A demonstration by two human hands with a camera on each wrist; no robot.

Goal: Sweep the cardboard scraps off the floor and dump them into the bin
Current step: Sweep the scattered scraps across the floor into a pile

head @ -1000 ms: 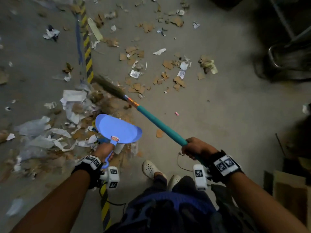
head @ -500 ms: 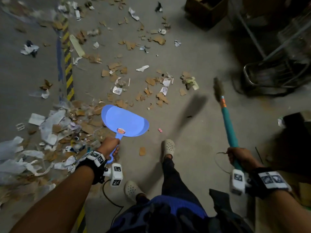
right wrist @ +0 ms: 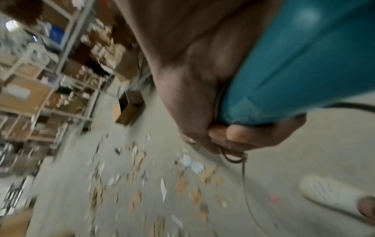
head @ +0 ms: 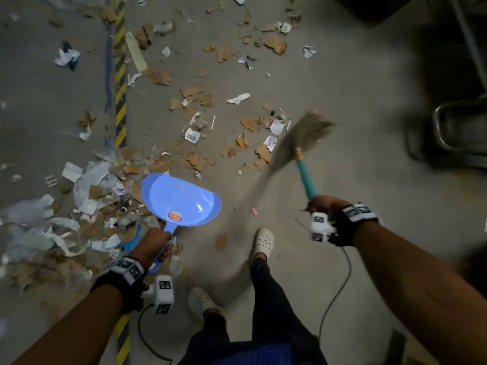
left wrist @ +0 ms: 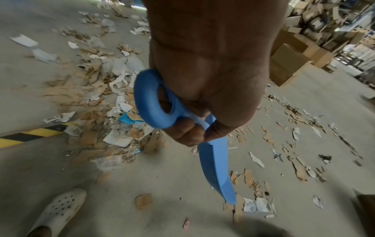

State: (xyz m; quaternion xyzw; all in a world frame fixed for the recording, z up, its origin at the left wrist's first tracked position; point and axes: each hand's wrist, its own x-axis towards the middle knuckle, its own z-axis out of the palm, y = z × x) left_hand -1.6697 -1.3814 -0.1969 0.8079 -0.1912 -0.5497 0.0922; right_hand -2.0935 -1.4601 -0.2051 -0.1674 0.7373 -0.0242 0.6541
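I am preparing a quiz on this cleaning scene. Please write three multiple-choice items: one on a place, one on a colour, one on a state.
1. Where is the big scrap pile?
A. left of the dustpan
B. right of the broom
C. inside the dustpan

2. What colour is the dustpan?
A. red
B. blue
C. green

3. What does the right hand do?
A. hangs open
B. presses the floor
C. grips the broom

Answers: 1 A, the pile lies beside the pan's left edge; 2 B, the pan is plainly blue; 3 C, fingers curl round the teal handle.
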